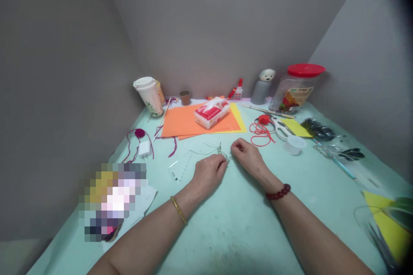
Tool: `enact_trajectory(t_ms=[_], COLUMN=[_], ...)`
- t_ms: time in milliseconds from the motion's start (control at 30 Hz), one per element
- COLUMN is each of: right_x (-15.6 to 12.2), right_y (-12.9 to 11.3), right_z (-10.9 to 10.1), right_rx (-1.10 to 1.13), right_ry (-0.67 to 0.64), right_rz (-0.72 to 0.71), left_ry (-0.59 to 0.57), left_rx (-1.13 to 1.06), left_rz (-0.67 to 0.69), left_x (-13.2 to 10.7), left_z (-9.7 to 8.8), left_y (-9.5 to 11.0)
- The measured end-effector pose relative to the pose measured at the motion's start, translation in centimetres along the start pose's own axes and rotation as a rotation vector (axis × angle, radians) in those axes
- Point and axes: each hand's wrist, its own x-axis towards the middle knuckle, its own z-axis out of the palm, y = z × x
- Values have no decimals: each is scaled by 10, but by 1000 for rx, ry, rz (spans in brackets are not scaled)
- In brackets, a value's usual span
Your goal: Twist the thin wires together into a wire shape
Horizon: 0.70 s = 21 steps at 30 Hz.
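My left hand (208, 176) and my right hand (247, 154) meet at the middle of the pale green table cover (226, 232). Between their fingertips is a small knotted bunch of thin pale cord (222, 152), with loose strands fanning out to the upper left. The fingers partly hide the knot. My left wrist wears a gold chain bracelet (178, 210), and my right wrist wears a dark red bead bracelet (278, 191). A clear plastic set square (180, 167) lies just left of my left hand.
Orange and yellow paper sheets (196, 122) lie ahead under a red-and-white tissue pack (212, 113). To the right are red cord (260, 134), white-handled scissors (280, 127), and a red-lidded jar (297, 88). A white charger (144, 149) and dark red yarn (140, 133) lie left.
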Motion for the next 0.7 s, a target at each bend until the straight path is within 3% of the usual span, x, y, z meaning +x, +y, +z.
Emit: enact_trajectory(t_ms=[133,267,433,700], right_x=[-3,-10,-14,-19], right_y=[0,1,-1,-12], right_z=[-10,-13,-7,-22], right_rx=[-110,-156,-213,24], right_ry=[92,-126,-231,-498], right_rz=[-99,-194,-233,16], left_ry=[8,9,11,21], left_rx=[10,16,0,-2], left_rz=[-5,-6,-18,3], left_x=[0,-1,-1,-2], left_z=[0,-1,-1,-3], left_y=[0,1,0,2])
